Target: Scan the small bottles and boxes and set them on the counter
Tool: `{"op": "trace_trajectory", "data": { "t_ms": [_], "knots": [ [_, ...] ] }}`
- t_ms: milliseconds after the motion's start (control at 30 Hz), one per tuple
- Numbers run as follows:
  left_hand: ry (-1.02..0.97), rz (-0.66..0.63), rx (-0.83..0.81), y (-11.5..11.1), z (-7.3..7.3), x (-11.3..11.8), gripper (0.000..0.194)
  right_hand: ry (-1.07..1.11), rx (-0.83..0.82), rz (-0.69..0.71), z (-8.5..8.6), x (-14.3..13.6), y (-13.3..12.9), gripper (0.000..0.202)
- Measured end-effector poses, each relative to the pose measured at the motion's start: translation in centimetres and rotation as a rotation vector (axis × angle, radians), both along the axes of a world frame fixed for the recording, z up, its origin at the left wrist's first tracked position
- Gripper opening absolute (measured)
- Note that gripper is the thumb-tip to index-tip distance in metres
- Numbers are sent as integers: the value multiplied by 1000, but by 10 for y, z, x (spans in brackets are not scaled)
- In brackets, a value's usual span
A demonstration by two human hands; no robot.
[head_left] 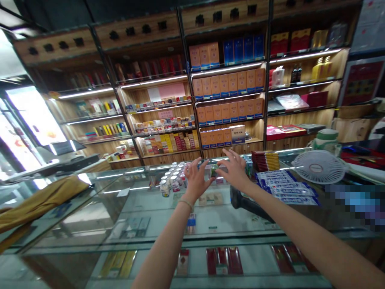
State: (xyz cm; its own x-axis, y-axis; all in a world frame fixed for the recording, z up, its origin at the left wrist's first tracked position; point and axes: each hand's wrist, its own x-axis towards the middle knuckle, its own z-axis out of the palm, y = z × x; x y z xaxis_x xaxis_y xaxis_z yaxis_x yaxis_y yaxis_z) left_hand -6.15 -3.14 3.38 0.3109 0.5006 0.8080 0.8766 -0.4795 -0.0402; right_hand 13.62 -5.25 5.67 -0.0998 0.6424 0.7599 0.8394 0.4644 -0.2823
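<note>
Above the glass counter (168, 216), my right hand (235, 170) pinches a small green pack (213, 170) between thumb and fingertips; its exact kind is too small to make out. My left hand (196, 180) is held just left of the pack, fingers apart and curved, with nothing visible in it. Beside that hand, several small white jars with coloured labels (165, 188) stand in rows on the glass. Under my right wrist lies a black handheld scanner (237, 198), partly covered by my forearm. Some green items (249, 165) show behind my right hand.
To the right are blue-and-white packets (285, 186), a stack of dark red and gold packs (266, 161) and a white fan (319, 167). A mustard-coloured cloth (45, 200) lies at left. Boxed goods fill the lit wall shelves (230, 96). Packs (224, 261) lie inside the counter.
</note>
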Motion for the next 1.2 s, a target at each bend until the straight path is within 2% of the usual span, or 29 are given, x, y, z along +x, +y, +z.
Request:
{"op": "trace_trajectory", "data": {
  "t_ms": [333,633,767,933,1067,1200],
  "knots": [
    [53,126,42,-27,-12,-77,73,-12,-56,117,-4,-76,-3,18],
    [75,183,22,-30,-20,-116,76,-44,-39,169,-13,-118,4,18],
    [76,176,26,-28,-23,-121,74,-54,-50,173,-14,-125,9,18],
    [68,175,33,-20,-20,-116,76,-45,-40,187,-12,-124,18,18],
    [66,173,42,-7,-11,-107,72,-66,-27,163,-5,-118,30,19],
    [84,161,59,13,3,-99,66,-80,-9,145,9,-111,45,19]
  ]
}}
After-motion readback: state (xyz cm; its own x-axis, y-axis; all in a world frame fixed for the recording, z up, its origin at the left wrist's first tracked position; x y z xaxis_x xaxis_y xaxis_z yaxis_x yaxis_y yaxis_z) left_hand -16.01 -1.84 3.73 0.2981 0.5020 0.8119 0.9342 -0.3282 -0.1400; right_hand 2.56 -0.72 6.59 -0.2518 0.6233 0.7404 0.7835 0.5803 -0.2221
